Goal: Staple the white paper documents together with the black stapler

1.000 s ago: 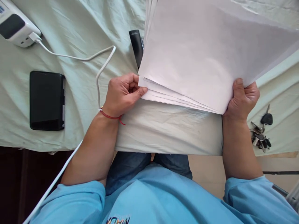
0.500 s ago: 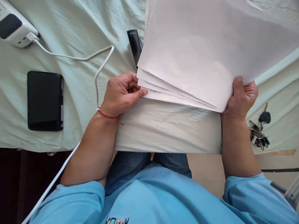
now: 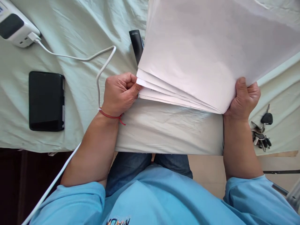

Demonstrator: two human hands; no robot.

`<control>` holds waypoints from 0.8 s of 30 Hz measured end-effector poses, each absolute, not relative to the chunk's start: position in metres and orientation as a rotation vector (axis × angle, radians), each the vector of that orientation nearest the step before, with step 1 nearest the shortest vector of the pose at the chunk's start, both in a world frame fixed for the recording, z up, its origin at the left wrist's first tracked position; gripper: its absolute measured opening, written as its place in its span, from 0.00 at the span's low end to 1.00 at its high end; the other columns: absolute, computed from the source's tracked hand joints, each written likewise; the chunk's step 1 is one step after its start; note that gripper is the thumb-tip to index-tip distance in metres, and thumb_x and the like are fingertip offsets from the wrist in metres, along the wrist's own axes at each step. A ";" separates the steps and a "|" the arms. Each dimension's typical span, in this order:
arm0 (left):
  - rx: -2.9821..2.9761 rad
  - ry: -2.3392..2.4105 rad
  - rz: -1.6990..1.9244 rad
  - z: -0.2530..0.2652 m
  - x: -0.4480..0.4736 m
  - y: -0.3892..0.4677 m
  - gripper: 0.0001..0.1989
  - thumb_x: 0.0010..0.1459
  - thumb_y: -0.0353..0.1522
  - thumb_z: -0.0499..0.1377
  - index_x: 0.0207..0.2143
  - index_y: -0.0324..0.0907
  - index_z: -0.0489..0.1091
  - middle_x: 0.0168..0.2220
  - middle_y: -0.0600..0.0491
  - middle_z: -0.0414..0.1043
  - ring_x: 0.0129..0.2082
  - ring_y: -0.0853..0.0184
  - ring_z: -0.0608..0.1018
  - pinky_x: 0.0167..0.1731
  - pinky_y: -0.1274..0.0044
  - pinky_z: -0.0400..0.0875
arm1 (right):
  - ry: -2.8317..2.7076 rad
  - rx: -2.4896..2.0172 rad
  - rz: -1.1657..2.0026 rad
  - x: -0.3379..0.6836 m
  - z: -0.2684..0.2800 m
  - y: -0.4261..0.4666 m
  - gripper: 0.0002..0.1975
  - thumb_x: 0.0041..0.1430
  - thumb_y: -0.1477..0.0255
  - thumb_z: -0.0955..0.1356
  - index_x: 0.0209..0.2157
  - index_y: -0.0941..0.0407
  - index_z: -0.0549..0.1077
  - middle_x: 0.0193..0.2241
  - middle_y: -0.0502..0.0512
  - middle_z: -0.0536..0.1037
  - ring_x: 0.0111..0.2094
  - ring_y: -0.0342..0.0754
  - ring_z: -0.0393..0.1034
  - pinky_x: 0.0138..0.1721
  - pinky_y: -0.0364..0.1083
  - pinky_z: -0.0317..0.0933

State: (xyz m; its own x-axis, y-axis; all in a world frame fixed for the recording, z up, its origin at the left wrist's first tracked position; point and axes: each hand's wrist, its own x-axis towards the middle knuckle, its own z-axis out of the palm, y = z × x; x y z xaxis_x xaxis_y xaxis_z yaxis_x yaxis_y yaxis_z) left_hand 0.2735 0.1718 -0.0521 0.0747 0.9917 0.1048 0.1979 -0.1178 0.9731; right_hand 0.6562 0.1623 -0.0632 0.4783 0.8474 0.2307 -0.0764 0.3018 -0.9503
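Several large white paper sheets (image 3: 194, 59) are fanned out over the cloth, their near left corners spread apart. My right hand (image 3: 245, 98) grips the near right corner of the stack, thumb on top. At the left edge, my left hand (image 3: 122, 92) is closed, its thumb and bent fingers pinching the corners of the sheets. Part of a line of print shows on a lower sheet beside the thumb. How many sheets lie in the left pinch cannot be made out. A black object like a remote control (image 3: 136, 45) sticks out from under the paper.
A black phone (image 3: 46, 100) lies left on the pale green cloth (image 3: 77, 34). A white power adapter (image 3: 20, 26) sits at the far left, its white cable (image 3: 70, 57) running past my left wrist. Keys (image 3: 262, 136) rest right of my right forearm, near the table edge.
My left thumb has drawn back left and up from the lowest sheet, and the left hand has closed more tightly at the corners. The right hand keeps its grip.
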 end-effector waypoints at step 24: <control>1.271 1.220 1.309 -0.057 0.278 0.173 0.42 0.64 0.72 0.58 0.25 0.43 0.60 0.19 0.58 0.52 0.23 0.75 0.62 0.21 0.72 0.48 | -0.927 -1.166 0.777 0.657 -0.060 0.154 0.26 0.51 0.52 0.86 0.43 0.56 0.86 0.50 0.57 0.88 0.62 0.59 0.82 0.74 0.61 0.71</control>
